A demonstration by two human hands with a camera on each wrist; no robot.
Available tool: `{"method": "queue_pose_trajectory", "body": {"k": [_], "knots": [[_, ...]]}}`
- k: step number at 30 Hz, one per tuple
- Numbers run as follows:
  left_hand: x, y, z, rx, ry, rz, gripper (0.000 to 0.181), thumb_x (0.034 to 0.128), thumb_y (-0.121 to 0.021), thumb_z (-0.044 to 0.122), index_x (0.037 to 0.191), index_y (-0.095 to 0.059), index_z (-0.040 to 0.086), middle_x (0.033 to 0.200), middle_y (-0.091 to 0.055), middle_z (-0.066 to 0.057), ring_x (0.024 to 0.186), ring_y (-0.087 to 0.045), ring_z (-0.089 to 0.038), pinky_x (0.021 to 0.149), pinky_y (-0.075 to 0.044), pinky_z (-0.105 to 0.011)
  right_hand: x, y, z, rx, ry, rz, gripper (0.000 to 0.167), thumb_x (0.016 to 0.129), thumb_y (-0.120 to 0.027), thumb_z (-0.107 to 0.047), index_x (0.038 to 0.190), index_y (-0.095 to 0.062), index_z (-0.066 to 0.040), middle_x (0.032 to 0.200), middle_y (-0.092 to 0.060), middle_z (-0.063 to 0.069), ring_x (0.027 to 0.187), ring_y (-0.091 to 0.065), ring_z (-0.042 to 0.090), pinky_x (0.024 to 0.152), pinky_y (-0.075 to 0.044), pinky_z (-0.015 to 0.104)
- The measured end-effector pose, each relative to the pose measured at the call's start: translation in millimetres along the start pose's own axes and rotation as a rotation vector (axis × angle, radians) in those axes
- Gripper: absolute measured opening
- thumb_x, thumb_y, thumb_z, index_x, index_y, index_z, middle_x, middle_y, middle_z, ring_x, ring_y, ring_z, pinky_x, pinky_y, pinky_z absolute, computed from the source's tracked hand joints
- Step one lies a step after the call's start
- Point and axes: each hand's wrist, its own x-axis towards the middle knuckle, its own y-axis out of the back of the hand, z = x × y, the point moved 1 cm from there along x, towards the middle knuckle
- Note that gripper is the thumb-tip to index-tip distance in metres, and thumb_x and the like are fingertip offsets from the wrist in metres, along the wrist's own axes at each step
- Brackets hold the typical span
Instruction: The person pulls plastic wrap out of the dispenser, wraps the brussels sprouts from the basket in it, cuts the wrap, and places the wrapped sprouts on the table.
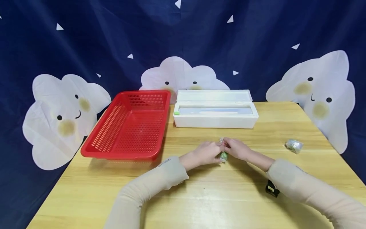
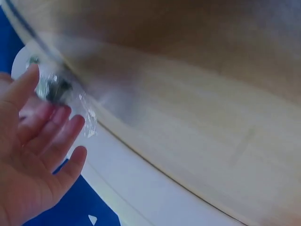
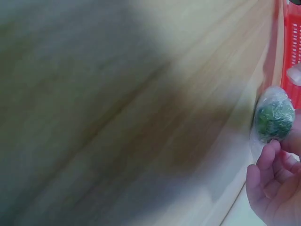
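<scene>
A small green item wrapped in clear plastic film (image 1: 224, 156) is between the two hands over the middle of the table. Its exact kind is hidden by the crinkled wrap. From the left, my left hand (image 1: 207, 152) pinches the film; the left wrist view shows the thumb and fingers around the wrap (image 2: 55, 89), the other fingers loosely bent. My right hand (image 1: 236, 149) holds the film from the other side, its curled fingertips against the green bundle (image 3: 274, 120) in the right wrist view. Loose film sticks up above the fingers.
A red perforated basket (image 1: 163, 140) stands at the left. Behind the hands is a long white cling film box (image 1: 214, 121) with its lid raised. Another film-wrapped item (image 1: 294, 145) lies on the wooden table (image 1: 183, 206) at the right. A dark blue curtain hangs behind.
</scene>
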Motion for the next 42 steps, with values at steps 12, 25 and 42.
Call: {"method": "queue_pose_trajectory", "body": {"k": [12,25,42], "knots": [[15.8,6.0,-1.9,-0.214,0.085,-0.082,0.017,0.0795,-0.069,0.021,0.088,-0.063,0.008,0.084,-0.061,0.001,0.075,-0.054,-0.009,0.066,-0.042,-0.014,-15.5,20,-8,0.098,0.073,-0.130,0.033,0.082,-0.055,0.007,0.114,-0.051,0.013,0.090,-0.062,0.015,0.082,-0.060,0.027,0.072,-0.051,0.035],[12.7,11.4,-18.6,-0.296,0.297,-0.104,0.024,0.0875,-0.060,0.020,0.106,-0.066,0.007,0.098,-0.066,-0.002,0.070,-0.054,-0.012,0.062,-0.043,-0.019,-13.4,1,-3,-0.064,0.120,0.052,0.031,0.078,-0.067,-0.006,0.103,-0.058,0.010,0.087,-0.063,0.012,0.074,-0.059,0.019,0.067,-0.050,0.030],[-18.0,8.7,-13.3,-0.138,0.194,-0.024,0.038,0.0899,-0.057,0.023,0.126,-0.055,0.011,0.127,-0.055,-0.005,0.109,-0.056,-0.021,0.080,-0.050,-0.028,-8.2,-5,-2,0.069,-0.035,-0.177,0.038,0.096,-0.039,-0.014,0.117,-0.051,0.015,0.072,-0.055,0.013,0.049,-0.032,0.008,0.049,-0.034,0.023]]}}
